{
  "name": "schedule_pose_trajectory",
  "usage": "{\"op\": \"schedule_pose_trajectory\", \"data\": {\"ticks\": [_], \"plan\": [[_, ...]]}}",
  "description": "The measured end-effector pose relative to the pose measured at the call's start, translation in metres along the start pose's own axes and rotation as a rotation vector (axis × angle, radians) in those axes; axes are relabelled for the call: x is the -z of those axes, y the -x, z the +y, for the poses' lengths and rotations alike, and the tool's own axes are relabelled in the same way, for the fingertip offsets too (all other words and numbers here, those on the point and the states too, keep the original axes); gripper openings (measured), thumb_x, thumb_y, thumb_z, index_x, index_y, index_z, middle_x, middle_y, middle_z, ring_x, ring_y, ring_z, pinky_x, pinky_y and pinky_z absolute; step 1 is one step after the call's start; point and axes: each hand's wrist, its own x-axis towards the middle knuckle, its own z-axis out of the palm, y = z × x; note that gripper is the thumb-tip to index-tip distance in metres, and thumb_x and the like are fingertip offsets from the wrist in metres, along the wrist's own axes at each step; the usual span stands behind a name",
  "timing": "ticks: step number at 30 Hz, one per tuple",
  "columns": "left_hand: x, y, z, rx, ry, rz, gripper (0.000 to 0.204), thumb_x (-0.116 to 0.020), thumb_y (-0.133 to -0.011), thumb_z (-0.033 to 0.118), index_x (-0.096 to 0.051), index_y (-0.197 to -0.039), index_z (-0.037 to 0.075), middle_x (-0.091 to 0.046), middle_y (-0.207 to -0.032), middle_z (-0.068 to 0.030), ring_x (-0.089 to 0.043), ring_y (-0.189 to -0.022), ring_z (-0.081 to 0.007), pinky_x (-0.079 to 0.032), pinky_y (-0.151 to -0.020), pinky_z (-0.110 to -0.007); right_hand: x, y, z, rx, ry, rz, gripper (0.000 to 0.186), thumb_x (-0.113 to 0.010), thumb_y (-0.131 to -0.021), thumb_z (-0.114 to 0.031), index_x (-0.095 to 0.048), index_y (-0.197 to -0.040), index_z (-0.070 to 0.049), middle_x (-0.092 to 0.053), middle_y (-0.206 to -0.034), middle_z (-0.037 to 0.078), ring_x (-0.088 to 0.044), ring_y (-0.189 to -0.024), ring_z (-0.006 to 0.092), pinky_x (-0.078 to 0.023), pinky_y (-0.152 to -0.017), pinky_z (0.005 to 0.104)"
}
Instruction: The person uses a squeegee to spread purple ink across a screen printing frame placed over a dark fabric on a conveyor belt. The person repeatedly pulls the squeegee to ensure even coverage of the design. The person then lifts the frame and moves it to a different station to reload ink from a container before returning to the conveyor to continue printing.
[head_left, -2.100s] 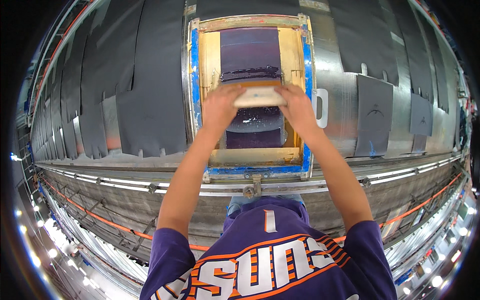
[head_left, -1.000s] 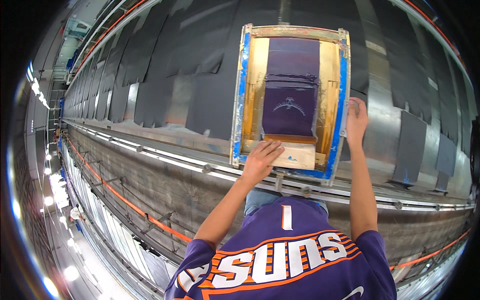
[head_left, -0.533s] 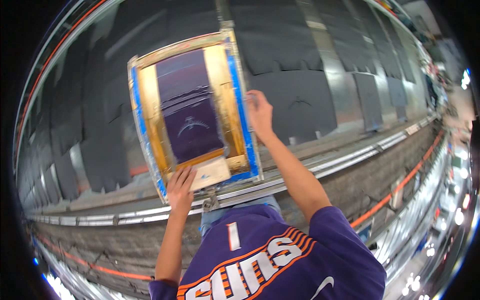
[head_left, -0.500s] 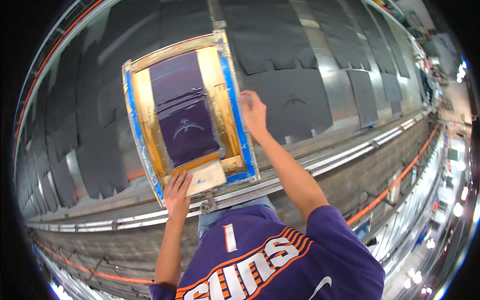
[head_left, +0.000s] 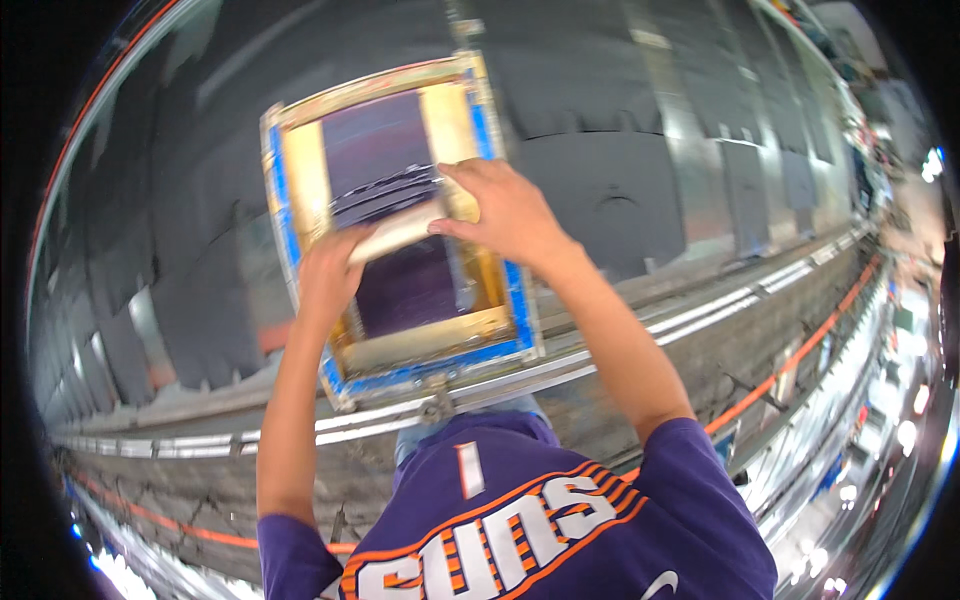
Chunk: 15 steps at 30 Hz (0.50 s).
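Both my hands grip a pale squeegee (head_left: 400, 230), which lies crosswise over the middle of a printing screen. My left hand (head_left: 332, 268) is closed round its left end. My right hand (head_left: 508, 208) holds the right end, thumb on the near side and fingers on the far side. Glossy, rippled dark ink (head_left: 385, 196) lies just beyond the squeegee. The screen frame (head_left: 520, 318) has blue tape along its edges and a dark purple mesh panel (head_left: 375, 135) between yellowish side strips. The squeegee's blade edge is hidden.
Dark grey fabric pieces (head_left: 600, 200) lie flat in rows along the long table on both sides of the frame. A metal rail (head_left: 570, 368) runs along the near table edge, with a small metal clamp (head_left: 436, 405) by the frame. An orange line (head_left: 790, 365) runs below it.
My right hand has moved from the frame's right side onto the squeegee. The squeegee has gone from the near end to the middle of the screen, with my left hand still on it.
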Motion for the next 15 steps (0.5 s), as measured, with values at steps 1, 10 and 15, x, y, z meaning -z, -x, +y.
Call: {"op": "schedule_pose_trajectory", "data": {"ticks": [1, 10, 15], "plan": [[0.007, -0.021, -0.003, -0.017, 0.020, -0.010, 0.046, -0.067, -0.075, -0.002, -0.071, -0.118, 0.014, -0.072, -0.119, -0.0077, -0.066, -0.108, -0.0310, -0.052, -0.095, -0.043, -0.003, -0.013, -0.004, 0.049, -0.016, -0.063, 0.065, -0.078, -0.080, -0.045, -0.063, -0.130, -0.006, -0.064, -0.125, 0.014, -0.059, -0.117, 0.0342, -0.050, -0.098, 0.0431], [-0.044, 0.046, 0.016, -0.010, -0.156, 0.135, 0.052, -0.067, -0.068, -0.007, -0.075, -0.113, 0.016, -0.073, -0.118, -0.0023, -0.068, -0.105, -0.0268, -0.054, -0.091, -0.039, -0.088, 0.069, -0.007, -0.050, -0.152, -0.086, 0.051, -0.070, -0.074, 0.004, -0.063, -0.125, 0.000, -0.062, -0.121, 0.019, -0.060, -0.113, 0.0379, -0.050, -0.097, 0.0446], [-0.034, 0.075, 0.031, -0.023, -0.075, 0.135, 0.050, -0.067, -0.068, -0.007, -0.075, -0.112, 0.015, -0.073, -0.118, -0.0029, -0.068, -0.107, -0.0242, -0.054, -0.089, -0.038, -0.074, 0.098, -0.028, -0.044, -0.070, -0.124, 0.042, -0.067, -0.079, 0.001, -0.064, -0.121, 0.000, -0.062, -0.122, 0.015, -0.061, -0.113, 0.0338, -0.052, -0.098, 0.0419]]}}
